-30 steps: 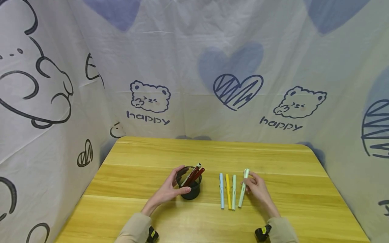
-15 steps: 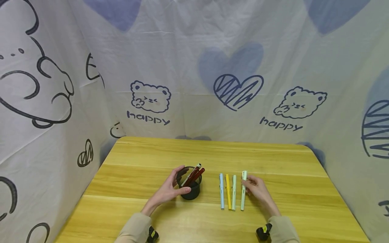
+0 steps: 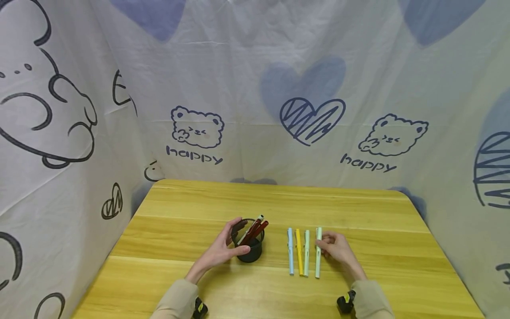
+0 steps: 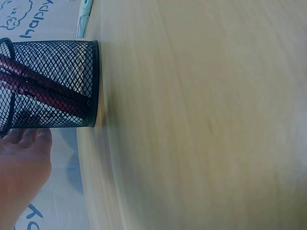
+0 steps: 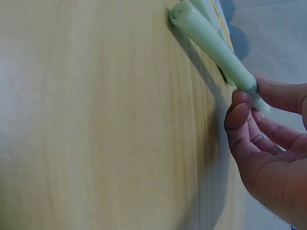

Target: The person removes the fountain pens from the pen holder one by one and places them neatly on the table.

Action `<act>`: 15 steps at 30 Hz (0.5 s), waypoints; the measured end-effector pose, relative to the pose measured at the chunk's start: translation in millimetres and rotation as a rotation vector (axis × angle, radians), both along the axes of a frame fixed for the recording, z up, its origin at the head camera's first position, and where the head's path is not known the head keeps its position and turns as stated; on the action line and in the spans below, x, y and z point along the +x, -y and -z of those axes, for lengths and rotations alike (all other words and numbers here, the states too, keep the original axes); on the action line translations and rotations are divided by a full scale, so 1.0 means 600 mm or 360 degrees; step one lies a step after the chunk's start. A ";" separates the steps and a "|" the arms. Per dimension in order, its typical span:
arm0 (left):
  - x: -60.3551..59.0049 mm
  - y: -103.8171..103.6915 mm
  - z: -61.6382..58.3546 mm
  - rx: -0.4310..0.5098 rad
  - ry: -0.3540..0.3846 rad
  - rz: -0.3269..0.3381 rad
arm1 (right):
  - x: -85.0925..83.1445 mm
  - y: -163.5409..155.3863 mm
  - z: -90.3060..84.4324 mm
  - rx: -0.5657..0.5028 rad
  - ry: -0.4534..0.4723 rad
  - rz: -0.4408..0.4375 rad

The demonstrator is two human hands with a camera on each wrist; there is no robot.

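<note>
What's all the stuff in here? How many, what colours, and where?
Table: one, yellowish wood, lower middle
Cloth: count unclear, whitish with drawings, around table
Cup: one, black mesh, on table
Red pens: at least two, dark red, in cup
Pale pen: one, whitish, in cup
Blue pen: one, light blue, right of cup
Yellow pen: one, yellow, beside blue
Green pen: one, pale green, beside yellow
Held pen: one, pale green, rightmost
Gadgets: two, black and yellow, at wrists
Sleeves: two, beige, bottom edge
Left hand: one, bare, around cup
Right hand: one, bare, pinching held pen
</note>
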State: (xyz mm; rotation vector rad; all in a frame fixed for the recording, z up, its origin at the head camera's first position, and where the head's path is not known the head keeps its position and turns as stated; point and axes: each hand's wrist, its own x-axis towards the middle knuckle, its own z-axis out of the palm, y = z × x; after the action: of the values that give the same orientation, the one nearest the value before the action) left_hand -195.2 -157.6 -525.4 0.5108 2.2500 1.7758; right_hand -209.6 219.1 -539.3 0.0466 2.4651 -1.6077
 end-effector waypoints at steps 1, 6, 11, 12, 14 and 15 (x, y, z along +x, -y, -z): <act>0.000 0.000 0.000 0.0000 0.0003 -0.0001 | -0.001 0.000 0.000 0.0016 0.0002 0.0005; 0.001 0.000 0.000 0.0003 0.0015 -0.0004 | -0.005 0.002 0.005 0.0043 0.0019 0.0035; 0.001 0.001 -0.001 0.0000 0.0010 0.0001 | -0.010 0.002 0.008 0.0074 0.0021 0.0038; 0.001 0.001 -0.001 -0.0001 0.0009 0.0002 | -0.010 0.002 0.008 0.0081 0.0020 0.0036; 0.001 0.001 -0.001 0.0000 0.0008 0.0002 | -0.010 0.002 0.008 0.0090 0.0028 0.0035; 0.001 0.001 -0.001 -0.0001 0.0007 0.0004 | -0.010 0.002 0.008 0.0097 0.0030 0.0029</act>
State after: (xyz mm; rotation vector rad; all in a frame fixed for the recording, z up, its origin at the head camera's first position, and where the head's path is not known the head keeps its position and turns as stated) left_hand -194.7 -158.1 -524.6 0.5084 2.2459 1.7733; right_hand -215.8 217.8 -544.1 0.0931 2.5063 -1.5320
